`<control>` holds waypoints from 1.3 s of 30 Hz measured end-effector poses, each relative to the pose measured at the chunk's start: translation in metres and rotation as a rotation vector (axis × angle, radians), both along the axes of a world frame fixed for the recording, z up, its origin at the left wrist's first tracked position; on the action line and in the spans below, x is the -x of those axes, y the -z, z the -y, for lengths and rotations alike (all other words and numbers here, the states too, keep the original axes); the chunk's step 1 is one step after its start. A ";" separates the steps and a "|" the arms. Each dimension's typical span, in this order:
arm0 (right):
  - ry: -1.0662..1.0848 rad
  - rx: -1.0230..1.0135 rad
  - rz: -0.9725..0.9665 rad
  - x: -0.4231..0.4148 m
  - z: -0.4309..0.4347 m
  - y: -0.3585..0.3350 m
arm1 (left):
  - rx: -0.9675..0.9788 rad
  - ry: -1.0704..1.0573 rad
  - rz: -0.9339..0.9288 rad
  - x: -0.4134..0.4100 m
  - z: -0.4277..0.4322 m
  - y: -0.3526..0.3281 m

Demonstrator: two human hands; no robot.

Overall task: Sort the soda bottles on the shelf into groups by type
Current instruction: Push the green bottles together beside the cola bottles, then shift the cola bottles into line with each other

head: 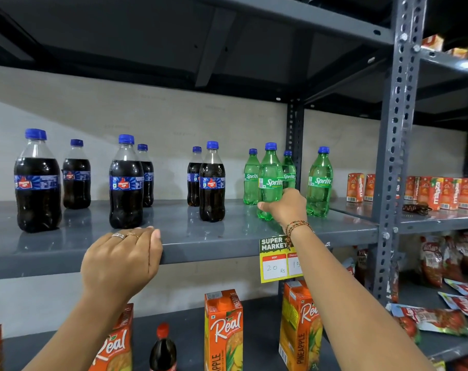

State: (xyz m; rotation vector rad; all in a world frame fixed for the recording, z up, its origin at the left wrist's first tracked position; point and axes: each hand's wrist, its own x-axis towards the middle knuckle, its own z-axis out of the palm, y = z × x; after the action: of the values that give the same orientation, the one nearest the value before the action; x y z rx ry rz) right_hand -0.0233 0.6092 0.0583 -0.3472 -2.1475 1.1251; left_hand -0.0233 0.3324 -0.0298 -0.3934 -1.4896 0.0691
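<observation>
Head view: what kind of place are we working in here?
Most likely a small supermarket aisle: a price tag reading "Super Market" hangs on the metal shelf, which holds rows of Sprite bottles and cola bottles, with juice cartons below.

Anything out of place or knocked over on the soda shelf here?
Nothing stands out. The dark cola bottles stand upright on the left, the green bottles upright on the right. The right hand grips one green bottle; the left hand rests on the shelf edge.

Six dark cola bottles (125,183) with blue caps and blue labels stand upright on the grey shelf (200,236) in three pairs, left of the right hand's fingers (265,206). Four green Sprite bottles (319,183) cluster around those fingers, which grip the front one (269,180).
</observation>
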 end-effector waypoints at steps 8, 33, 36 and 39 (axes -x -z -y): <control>0.030 -0.034 0.007 0.005 -0.002 -0.001 | -0.002 0.008 0.056 -0.001 0.000 0.001; -0.265 -0.064 0.041 0.025 0.095 0.000 | 0.019 0.019 0.041 -0.004 0.002 -0.002; -0.274 -0.100 0.056 0.030 0.094 0.000 | 0.027 0.019 0.049 -0.004 0.003 -0.002; -0.301 -0.107 0.031 0.028 0.092 0.000 | 0.029 0.006 0.048 -0.004 0.003 -0.002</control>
State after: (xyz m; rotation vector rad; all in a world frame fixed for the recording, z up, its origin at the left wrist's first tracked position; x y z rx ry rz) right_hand -0.0514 0.5169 0.0579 0.0091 -2.3303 1.1660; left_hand -0.0194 0.3294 -0.0274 -0.4259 -1.5358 0.0768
